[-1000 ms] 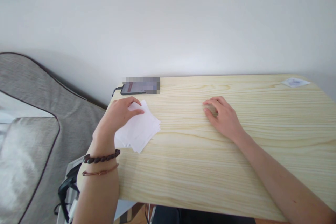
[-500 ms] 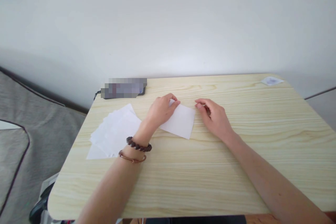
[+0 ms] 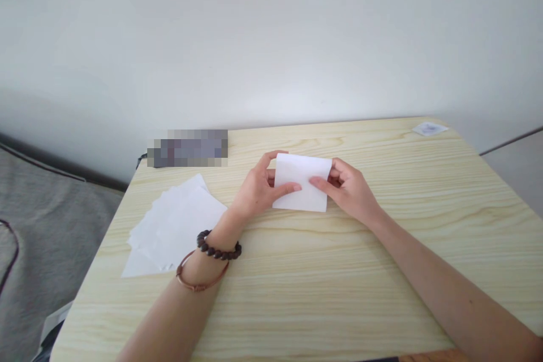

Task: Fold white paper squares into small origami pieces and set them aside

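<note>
The sheet (image 3: 302, 167) is between the two hands, above the middle of the bench (image 3: 322, 283), closer to the far edge than to the near one. It looks about square, so no long axis stands out; its top edge runs roughly along the bench's far edge, dipping slightly to the right. The left hand (image 3: 257, 189) pinches its left side, thumb on the front face, fingers behind and at the top left corner. The right hand (image 3: 354, 189) pinches its right side, thumb in front, fingers curled behind. Neither hand is nearer: the thumb tips almost meet. Whether the bottom edge touches the bench, I cannot tell. The stack (image 3: 180, 220) lies fanned toward the bench's left edge, just beyond the left wrist.
</note>
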Demonstrator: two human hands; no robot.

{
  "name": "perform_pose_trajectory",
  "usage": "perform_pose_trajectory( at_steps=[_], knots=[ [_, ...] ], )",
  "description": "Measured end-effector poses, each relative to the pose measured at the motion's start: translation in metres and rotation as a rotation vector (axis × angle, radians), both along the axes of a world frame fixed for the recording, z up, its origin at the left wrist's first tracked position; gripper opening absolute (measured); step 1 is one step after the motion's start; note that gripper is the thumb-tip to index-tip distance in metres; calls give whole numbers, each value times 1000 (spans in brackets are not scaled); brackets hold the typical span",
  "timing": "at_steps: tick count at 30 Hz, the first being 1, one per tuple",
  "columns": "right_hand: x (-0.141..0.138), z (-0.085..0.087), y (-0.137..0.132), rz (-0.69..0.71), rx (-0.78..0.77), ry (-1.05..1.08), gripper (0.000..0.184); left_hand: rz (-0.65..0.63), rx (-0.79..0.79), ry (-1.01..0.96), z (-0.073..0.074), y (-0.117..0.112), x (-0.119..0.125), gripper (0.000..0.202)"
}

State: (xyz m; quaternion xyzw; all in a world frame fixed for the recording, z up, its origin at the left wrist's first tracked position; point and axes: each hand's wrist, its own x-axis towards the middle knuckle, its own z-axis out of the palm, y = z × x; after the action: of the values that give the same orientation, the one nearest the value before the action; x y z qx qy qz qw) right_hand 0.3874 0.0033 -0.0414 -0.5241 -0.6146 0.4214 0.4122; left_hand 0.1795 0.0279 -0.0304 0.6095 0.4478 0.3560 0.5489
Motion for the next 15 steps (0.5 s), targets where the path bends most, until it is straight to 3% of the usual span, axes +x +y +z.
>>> perform_pose_trajectory(
  at_steps=[1,5,10,13,15],
  knots=[
    [1,-1,1,-15,-15,54,33,-6,-33,-10,-1,0,-1,76],
    [3,0,2,-20,-72,117,28,-48,-142,-56,0,1,-2,44],
    [4,4,0,-5,-108,179,27,-44,-175,-57,4,0,-4,37],
    [5,3,-2,-32,-37,138,27,-88,-221,-127,5,1,-5,35],
    [5,1,-3,25,12,127,25,-117,-267,-196,6,2,-5,35]
  ],
)
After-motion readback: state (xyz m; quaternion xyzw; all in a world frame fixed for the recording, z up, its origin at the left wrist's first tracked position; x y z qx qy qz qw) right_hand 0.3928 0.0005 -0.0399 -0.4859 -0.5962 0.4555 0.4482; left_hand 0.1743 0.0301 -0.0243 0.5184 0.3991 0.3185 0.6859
